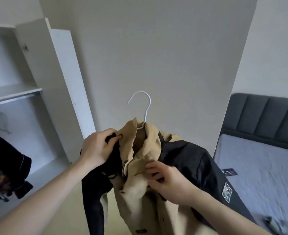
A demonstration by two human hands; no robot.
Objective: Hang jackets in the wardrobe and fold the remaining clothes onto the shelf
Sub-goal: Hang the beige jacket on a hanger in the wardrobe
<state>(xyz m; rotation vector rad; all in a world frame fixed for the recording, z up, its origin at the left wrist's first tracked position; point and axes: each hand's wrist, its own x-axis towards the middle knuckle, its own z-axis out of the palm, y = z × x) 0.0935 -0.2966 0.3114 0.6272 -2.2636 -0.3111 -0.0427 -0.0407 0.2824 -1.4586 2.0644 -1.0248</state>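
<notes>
The tan jacket (140, 175) hangs on a white hanger (144, 109), held up before the wall beside the open wardrobe (38, 68), where dark clothes (5, 163) hang. The left hand (97, 146) pinches its collar; the right hand (167, 180) grips its front, over a black jacket (199, 167).

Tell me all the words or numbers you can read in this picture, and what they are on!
No text here can be read.
White and green sewn patch on the sleeve of the black nylon jacket: has a design, too blurred to read.
Small dark card lying on the grey-blue mattress: too small and blurred to read.
Tan cotton coat on the white wire hanger: no visible lettering.
</notes>
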